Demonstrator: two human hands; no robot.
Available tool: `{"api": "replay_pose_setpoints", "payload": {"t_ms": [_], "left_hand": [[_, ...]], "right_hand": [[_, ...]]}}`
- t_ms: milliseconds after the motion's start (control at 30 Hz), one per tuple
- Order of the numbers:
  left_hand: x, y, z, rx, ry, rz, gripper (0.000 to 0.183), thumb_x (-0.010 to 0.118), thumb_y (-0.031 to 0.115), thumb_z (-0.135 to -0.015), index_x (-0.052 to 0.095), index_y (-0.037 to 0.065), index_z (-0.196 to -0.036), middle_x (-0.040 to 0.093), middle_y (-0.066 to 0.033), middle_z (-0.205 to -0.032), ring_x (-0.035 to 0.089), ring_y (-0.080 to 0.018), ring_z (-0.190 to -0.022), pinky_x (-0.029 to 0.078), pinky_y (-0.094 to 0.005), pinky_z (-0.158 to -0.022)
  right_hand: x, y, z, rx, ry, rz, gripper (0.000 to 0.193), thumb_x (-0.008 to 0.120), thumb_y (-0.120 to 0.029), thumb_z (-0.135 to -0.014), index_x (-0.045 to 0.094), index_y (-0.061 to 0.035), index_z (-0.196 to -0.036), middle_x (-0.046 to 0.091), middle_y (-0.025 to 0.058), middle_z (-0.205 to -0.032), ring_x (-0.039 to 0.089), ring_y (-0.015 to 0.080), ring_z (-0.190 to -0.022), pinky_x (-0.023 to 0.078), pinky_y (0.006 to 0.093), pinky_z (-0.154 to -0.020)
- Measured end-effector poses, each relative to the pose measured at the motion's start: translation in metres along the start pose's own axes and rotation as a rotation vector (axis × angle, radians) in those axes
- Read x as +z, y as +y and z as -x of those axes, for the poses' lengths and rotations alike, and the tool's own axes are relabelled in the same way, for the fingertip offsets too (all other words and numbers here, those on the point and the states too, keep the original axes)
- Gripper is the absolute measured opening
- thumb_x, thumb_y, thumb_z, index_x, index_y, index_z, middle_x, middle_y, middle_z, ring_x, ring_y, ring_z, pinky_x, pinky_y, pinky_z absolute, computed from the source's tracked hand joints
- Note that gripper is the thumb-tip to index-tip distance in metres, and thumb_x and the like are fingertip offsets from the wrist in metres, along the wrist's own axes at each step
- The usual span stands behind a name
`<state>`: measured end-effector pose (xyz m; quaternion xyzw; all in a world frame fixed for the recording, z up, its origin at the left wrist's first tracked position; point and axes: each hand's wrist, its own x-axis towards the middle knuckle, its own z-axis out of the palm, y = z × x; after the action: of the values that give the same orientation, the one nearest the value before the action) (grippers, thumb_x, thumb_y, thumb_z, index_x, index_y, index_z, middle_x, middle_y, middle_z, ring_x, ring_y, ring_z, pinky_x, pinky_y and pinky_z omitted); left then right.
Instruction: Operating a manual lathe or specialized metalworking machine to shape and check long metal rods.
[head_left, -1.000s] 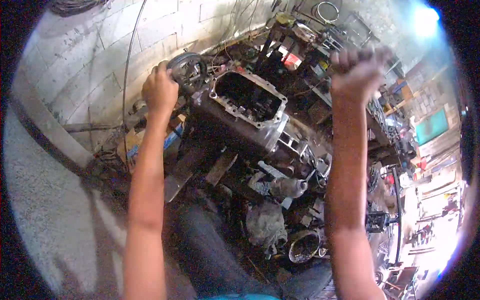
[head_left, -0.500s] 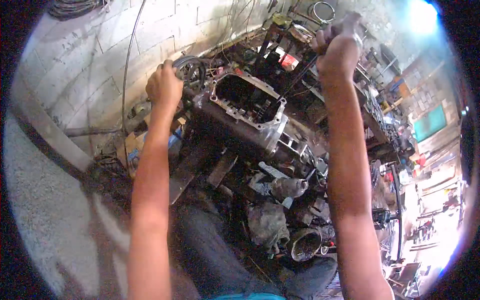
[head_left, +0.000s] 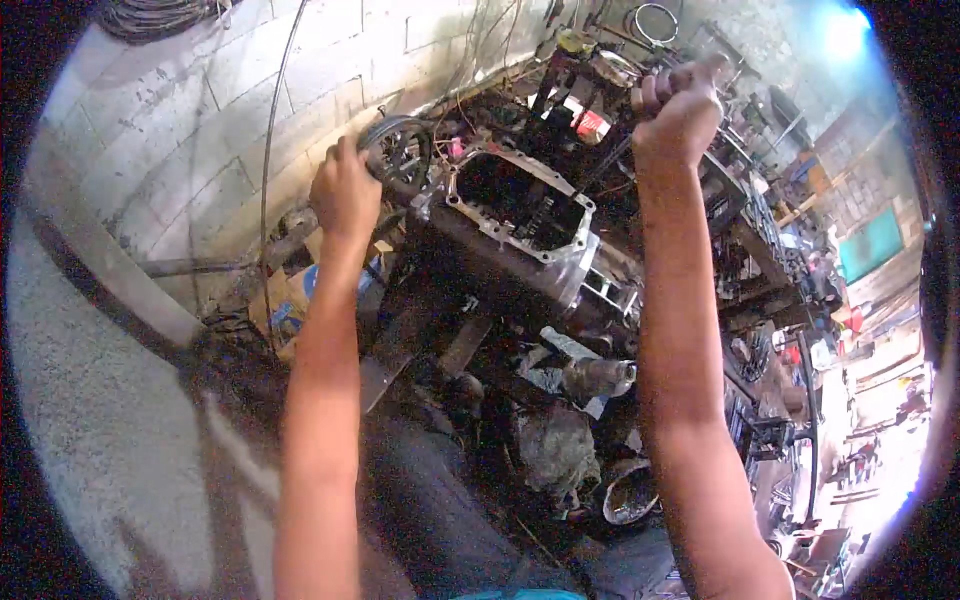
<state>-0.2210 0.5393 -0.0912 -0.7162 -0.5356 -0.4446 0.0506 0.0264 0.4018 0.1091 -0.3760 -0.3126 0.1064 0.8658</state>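
A long, dirty metal housing (head_left: 500,255) with a large rectangular opening lies in front of me, dark parts showing inside it. At its far left end stands a round black wheel with spokes (head_left: 400,152). My left hand (head_left: 346,190) has its fingers closed at the left rim of this wheel. My right hand (head_left: 682,118) is raised to the far right of the housing, above a cluttered bench, its fingers curled closed. Whatever it holds, if anything, is hidden from view.
A dirty whitish metal part (head_left: 597,378), a grey rag (head_left: 560,455) and a round bowl-like container (head_left: 630,492) lie close to my legs. A block wall (head_left: 230,130) rises at the left. The dark workbench (head_left: 745,255) holds many metal parts.
The view has shifted, so the housing appears farther right and slightly lower. More of the wheel shows beside my left hand. My right hand stays raised and curled.
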Motion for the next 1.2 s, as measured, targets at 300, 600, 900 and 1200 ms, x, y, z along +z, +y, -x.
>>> {"api": "replay_pose_setpoints", "payload": {"t_ms": [300, 600, 900, 1200], "left_hand": [[-0.009, 0.010, -0.006, -0.041, 0.051, 0.053, 0.017, 0.059, 0.008, -0.086, 0.059, 0.003, -0.103, 0.066, -0.0198, -0.094, 0.063, -0.0420, -0.086, 0.049, -0.0524, -0.073], [-0.007, -0.005, 0.006, -0.032, 0.097, 0.150, 0.018, 0.060, 0.007, -0.087, 0.059, 0.005, -0.105, 0.066, -0.0199, -0.095, 0.063, -0.0430, -0.085, 0.049, -0.0518, -0.070], [-0.007, -0.001, 0.005, -0.047, 0.097, 0.139, 0.019, 0.059, 0.004, -0.087, 0.059, 0.007, -0.107, 0.067, -0.0194, -0.097, 0.063, -0.0429, -0.088, 0.048, -0.0511, -0.072], [-0.004, 0.008, 0.005, -0.023, 0.104, 0.211, 0.024, 0.059, 0.008, -0.089, 0.058, 0.003, -0.112, 0.065, -0.0205, -0.102, 0.063, -0.0423, -0.090, 0.049, -0.0510, -0.074]], "right_hand": [[0.017, 0.003, 0.024, 0.024, -0.178, 0.054, 0.050, 0.043, -0.048, -0.102, 0.042, -0.0110, -0.069, 0.032, 0.0001, -0.057, 0.033, 0.0167, -0.049, 0.030, 0.0324, -0.047], [0.037, -0.040, 0.027, 0.106, -0.146, -0.091, 0.053, 0.044, -0.049, -0.102, 0.031, -0.0156, -0.063, 0.021, -0.0035, -0.057, 0.020, 0.0130, -0.050, 0.018, 0.0318, -0.048], [0.054, -0.004, 0.004, 0.161, -0.312, -0.013, 0.054, 0.040, -0.054, -0.101, 0.034, -0.0149, -0.065, 0.023, -0.0015, -0.054, 0.020, 0.0143, -0.045, 0.019, 0.0323, -0.045], [0.034, 0.056, -0.064, -0.068, -0.438, 0.241, 0.055, 0.043, -0.056, -0.099, 0.040, -0.0141, -0.064, 0.030, -0.0023, -0.053, 0.029, 0.0147, -0.042, 0.025, 0.0328, -0.041]]}}
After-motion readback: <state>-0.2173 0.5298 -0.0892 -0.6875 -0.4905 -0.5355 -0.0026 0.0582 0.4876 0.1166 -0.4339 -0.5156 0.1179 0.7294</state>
